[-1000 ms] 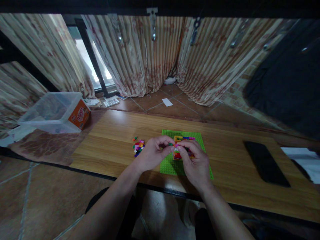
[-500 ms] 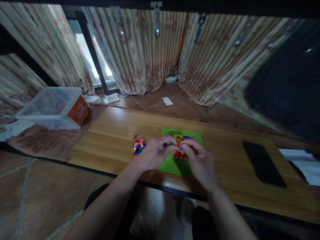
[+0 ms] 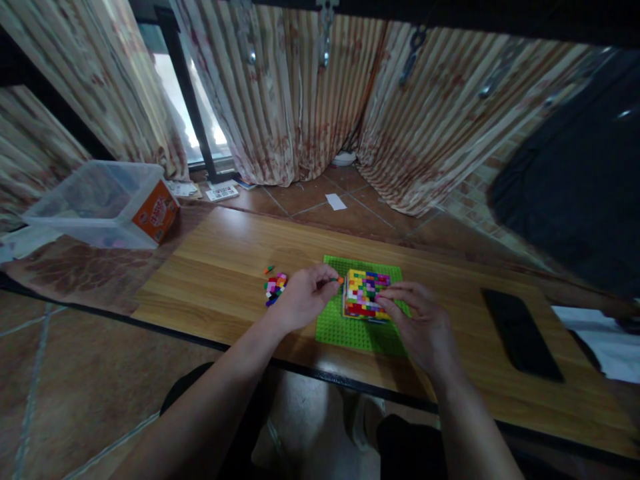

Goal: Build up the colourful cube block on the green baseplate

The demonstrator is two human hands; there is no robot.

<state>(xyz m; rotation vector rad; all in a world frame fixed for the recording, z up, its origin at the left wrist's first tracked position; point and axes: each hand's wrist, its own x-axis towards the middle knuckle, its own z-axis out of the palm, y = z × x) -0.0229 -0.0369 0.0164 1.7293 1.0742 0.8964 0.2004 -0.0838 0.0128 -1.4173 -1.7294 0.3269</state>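
One orange label point(image 3: 156, 212) on the end of a clear plastic box point(image 3: 75, 227) bears pale characters, too blurred to read; a booklet point(image 3: 221, 193) on the floor shows dark print, likewise too small to make out. Colored bricks form a rectangular block point(image 3: 361, 308), located on a green studded plate point(image 3: 335, 331) that lies flat on a wood-grain table point(image 3: 225, 260). The left hand point(image 3: 306, 297) pinches a small orange brick point(image 3: 341, 280) between thumb and forefinger, just beside the block's left side. The right hand point(image 3: 424, 328) has its thumb and forefinger nearly together at the right part of the block; whether they grip a brick cannot be told. A heap of loose bricks point(image 3: 275, 287) lies left of the plate, near the left wrist, with a few small pieces point(image 3: 269, 270) just beyond. A black phone-like slab point(image 3: 521, 333) rests farther right, near white papers point(image 3: 600, 340). Beyond the table, striped, floral curtains point(image 3: 300, 100) hang over a brown tiled floor point(image 3: 285, 200), on which lies a white sheet point(image 3: 335, 201).
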